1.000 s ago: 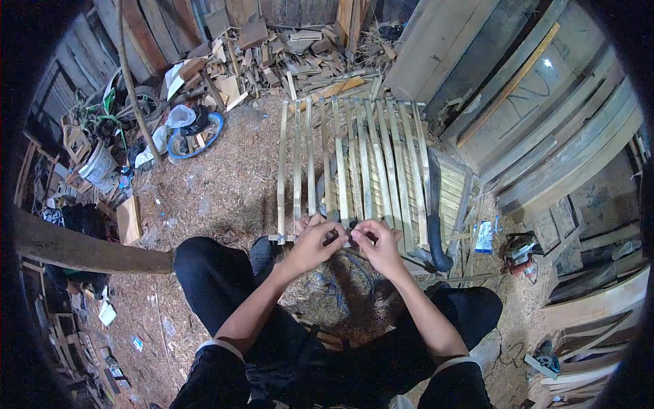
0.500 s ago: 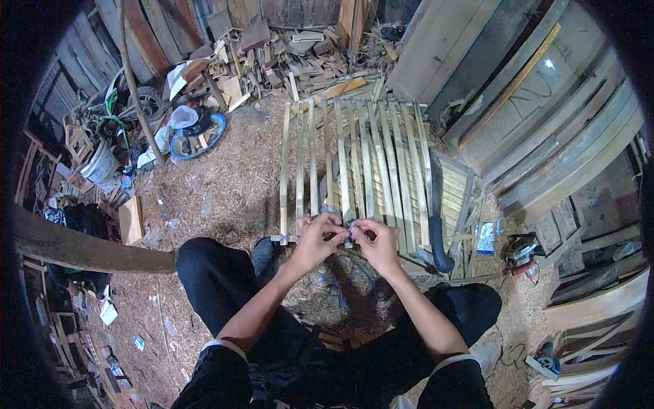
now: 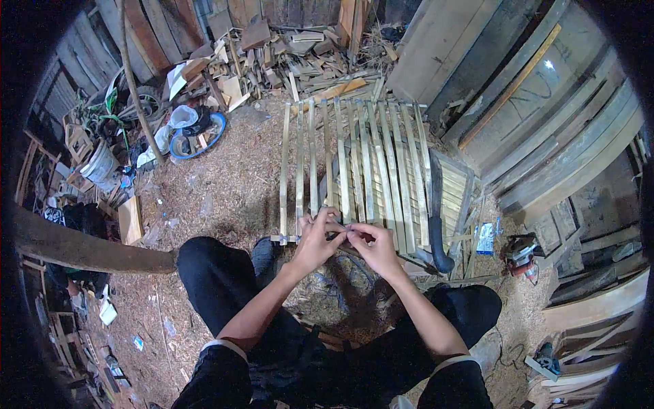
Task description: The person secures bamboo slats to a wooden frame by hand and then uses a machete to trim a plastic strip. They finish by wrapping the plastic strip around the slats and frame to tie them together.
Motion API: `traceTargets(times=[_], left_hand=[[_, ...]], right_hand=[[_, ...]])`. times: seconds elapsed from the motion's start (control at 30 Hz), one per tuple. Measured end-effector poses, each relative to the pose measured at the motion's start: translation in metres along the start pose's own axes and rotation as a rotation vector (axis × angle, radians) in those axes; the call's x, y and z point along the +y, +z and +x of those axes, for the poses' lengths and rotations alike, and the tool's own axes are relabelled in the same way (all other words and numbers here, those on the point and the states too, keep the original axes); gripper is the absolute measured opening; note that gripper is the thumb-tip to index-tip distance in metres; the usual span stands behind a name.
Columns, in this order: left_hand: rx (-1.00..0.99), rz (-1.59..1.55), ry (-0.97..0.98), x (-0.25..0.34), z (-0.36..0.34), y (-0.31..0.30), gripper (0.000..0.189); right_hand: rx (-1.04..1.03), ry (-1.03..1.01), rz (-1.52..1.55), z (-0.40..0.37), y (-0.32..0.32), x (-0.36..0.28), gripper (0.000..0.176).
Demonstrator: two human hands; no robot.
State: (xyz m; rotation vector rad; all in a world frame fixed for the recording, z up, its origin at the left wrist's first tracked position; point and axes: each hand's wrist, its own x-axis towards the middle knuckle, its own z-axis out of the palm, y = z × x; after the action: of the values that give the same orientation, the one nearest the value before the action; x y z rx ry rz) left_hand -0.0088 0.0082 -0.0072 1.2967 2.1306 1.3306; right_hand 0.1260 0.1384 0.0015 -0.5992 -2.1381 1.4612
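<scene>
We've L hand (image 3: 315, 245) + R hand (image 3: 378, 253) pinched shut, contents unclear; wood slats (image 3: 284, 177) prob. light, stiff; best held nr ends.

Downward head view (fairly near)

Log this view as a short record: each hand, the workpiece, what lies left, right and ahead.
Left hand: fingertips meeting the right's over the slats' near ends
Right hand: fingertips together; any item pinched is too small to identify
Workpiece: wooden slats, side by side, running away from the person
Left: blue-rimmed basin, white bucket
Right: black handle beside slats
Ahead: scrap wood
</scene>
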Motion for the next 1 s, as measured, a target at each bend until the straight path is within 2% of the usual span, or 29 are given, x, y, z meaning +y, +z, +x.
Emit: traceTargets(times=[0.13,0.2,0.27,0.33,0.47,0.53,0.6,0.63,0.7,0.8,0.87,1.0], left_hand=[[-0.062,0.028,-0.018,0.003,0.002,-0.001,0.061],[-0.078,0.030,-0.023,0.007,0.001,-0.003,0.067],[-0.131,0.025,-0.095,0.008,0.003,-0.005,0.076],[-0.146,-0.035,-0.114,0.000,0.004,-0.004,0.078],[-0.221,-0.189,-0.221,-0.002,0.005,-0.010,0.081],[-0.212,-0.194,-0.174,-0.006,0.006,-0.009,0.082],[-0.201,-0.201,-0.128,-0.005,0.007,-0.010,0.082],[-0.216,-0.198,-0.155,-0.001,0.008,-0.012,0.081],[-0.233,-0.195,-0.181,0.002,0.010,-0.011,0.080],[-0.260,-0.209,-0.236,0.000,0.009,-0.009,0.077],[-0.150,-0.078,-0.060,0.002,0.007,-0.007,0.065],[-0.177,-0.049,-0.054,-0.009,0.008,-0.005,0.061]], right_hand=[[-0.020,-0.054,-0.065,0.000,-0.002,0.000,0.020],[-0.012,0.172,0.041,0.000,0.000,0.006,0.020],[-0.002,0.150,0.066,0.000,0.001,0.008,0.019],[0.008,0.129,0.088,0.000,-0.001,0.006,0.018],[-0.118,0.084,0.052,0.001,-0.009,0.003,0.015],[-0.147,0.095,0.021,0.004,-0.015,-0.010,0.014],[-0.187,-0.211,-0.588,0.004,-0.027,-0.033,0.008],[-0.187,-0.211,-0.590,0.003,-0.026,-0.028,0.008],[-0.069,-0.408,-0.673,0.002,-0.019,-0.015,0.005],[-0.015,-0.520,-0.791,0.000,-0.015,-0.012,0.006],[0.009,-0.543,-0.804,-0.001,-0.012,-0.008,0.009],[0.056,-0.619,-0.857,-0.002,-0.007,-0.001,0.014]])
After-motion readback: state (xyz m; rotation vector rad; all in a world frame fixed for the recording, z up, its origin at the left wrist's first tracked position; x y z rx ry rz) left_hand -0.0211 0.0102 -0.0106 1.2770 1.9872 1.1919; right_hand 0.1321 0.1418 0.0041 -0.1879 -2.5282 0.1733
